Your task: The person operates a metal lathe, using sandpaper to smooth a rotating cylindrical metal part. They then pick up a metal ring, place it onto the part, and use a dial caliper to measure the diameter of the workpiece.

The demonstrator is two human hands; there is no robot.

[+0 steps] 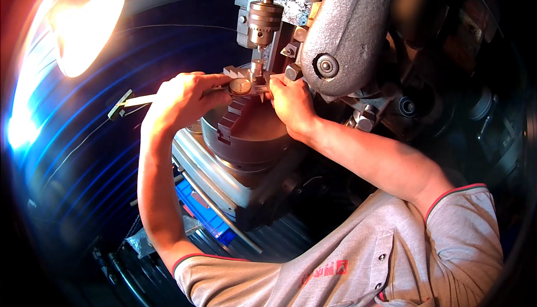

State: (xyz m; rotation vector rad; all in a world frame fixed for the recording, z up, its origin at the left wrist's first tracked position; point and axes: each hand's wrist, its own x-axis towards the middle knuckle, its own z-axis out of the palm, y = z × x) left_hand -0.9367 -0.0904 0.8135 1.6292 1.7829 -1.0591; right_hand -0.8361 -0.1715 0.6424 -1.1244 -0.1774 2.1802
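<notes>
My left hand (187, 97) is closed around a dial caliper (240, 86), its round dial facing up and its beam sticking out to the left past my wrist. The caliper's jaws reach a small metal cylinder (257, 67) standing over the lathe-type chuck (246, 139); whether they touch it I cannot tell. At the jaw end, the fingers of my right hand (292, 101) are bent together, pinching near the caliper's tip; the exact grip is partly hidden. Stepped chuck jaws (228, 121) show below the caliper.
A drill chuck (264, 24) hangs right above the cylinder. The grey cast machine arm (349, 33) rises close to my right hand. A bright lamp (89, 30) glares at upper left. Below the chuck lie a metal base (207, 170), a rod (221, 209) and a blue tray (204, 214).
</notes>
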